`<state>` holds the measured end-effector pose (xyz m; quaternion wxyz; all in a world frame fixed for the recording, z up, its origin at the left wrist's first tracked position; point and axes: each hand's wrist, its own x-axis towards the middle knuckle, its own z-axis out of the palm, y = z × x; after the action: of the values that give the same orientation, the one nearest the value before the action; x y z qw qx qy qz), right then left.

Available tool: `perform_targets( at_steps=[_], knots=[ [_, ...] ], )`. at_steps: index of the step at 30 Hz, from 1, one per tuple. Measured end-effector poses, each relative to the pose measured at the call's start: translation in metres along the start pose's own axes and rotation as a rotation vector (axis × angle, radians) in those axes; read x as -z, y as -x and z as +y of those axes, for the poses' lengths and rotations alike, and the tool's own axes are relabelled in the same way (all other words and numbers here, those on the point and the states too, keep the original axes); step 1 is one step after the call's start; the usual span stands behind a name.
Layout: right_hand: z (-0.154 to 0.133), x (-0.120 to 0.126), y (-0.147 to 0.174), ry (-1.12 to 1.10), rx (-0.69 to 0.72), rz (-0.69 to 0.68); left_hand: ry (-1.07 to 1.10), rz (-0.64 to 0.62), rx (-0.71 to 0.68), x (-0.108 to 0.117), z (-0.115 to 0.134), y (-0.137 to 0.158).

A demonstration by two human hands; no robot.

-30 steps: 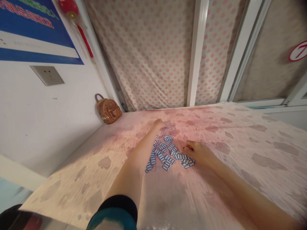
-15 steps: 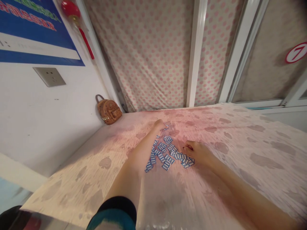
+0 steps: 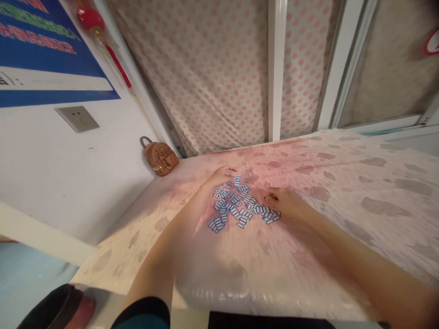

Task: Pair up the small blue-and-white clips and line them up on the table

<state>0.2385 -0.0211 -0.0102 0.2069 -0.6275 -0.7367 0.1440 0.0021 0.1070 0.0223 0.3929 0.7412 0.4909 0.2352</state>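
Observation:
A loose heap of small white pieces with blue edges (image 3: 235, 199) lies flat on the patterned tablecloth (image 3: 192, 274); they overlap in short striped clusters. At the far left edge of the heap is my left hand (image 3: 224, 172), its fingers stretched out and apart, close to the farthest cluster (image 3: 236, 179). My right hand (image 3: 281, 199) rests on the cloth just right of the heap with its fingers curled in. Whatever those fingers may hold is hidden from view.
A small brown backpack-shaped bag (image 3: 161, 158) stands against the wall at the table's far left corner. Behind the table hangs a dotted curtain (image 3: 212, 82) with a white frame post (image 3: 275, 68). A dark and red object (image 3: 58, 308) is below the table at lower left.
My left hand has drawn slightly left and its forearm has swung outward, uncovering more of the heap's left side. My right hand keeps its curled pose. The camera view has shifted.

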Motion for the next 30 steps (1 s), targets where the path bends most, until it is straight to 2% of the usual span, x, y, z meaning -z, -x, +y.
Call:
perform_targets(
  at_steps=[3, 6, 8, 10, 12, 14, 16, 18, 21, 25, 30],
  knots=[
    [-0.004, 0.005, 0.001, 0.016, -0.025, -0.011, 0.048, -0.046, -0.033, 0.004, -0.004, 0.022],
    [-0.007, 0.008, 0.001, 0.041, -0.019, -0.019, -0.060, -0.062, -0.019, 0.003, -0.008, 0.027],
    [-0.007, 0.008, 0.001, 0.061, -0.020, -0.019, -0.182, -0.027, -0.024, 0.000, -0.009, 0.026],
    [-0.007, 0.008, 0.001, 0.073, -0.028, -0.014, -0.335, 0.059, -0.098, -0.007, -0.009, 0.027],
    [-0.007, 0.008, 0.001, 0.064, -0.029, -0.013, -0.488, 0.098, -0.229, -0.019, -0.007, 0.037],
    [-0.007, 0.008, 0.001, 0.051, -0.016, -0.008, -0.600, 0.012, -0.330, -0.034, -0.004, 0.053],
    [-0.007, 0.009, 0.001, 0.050, 0.001, 0.005, -0.670, -0.108, -0.290, -0.046, 0.000, 0.070],
    [-0.007, 0.009, 0.001, 0.060, 0.002, 0.005, -0.725, -0.147, -0.190, -0.051, 0.004, 0.085],
    [-0.007, 0.009, 0.000, 0.072, -0.011, -0.018, -0.788, -0.101, -0.104, -0.046, 0.007, 0.098],
    [-0.007, 0.009, -0.001, 0.088, -0.018, -0.045, -0.838, 0.000, -0.116, -0.041, 0.006, 0.118],
    [-0.010, 0.011, 0.000, 0.094, -0.025, -0.046, -0.812, -0.036, -0.149, -0.057, 0.013, 0.149]
  ],
)
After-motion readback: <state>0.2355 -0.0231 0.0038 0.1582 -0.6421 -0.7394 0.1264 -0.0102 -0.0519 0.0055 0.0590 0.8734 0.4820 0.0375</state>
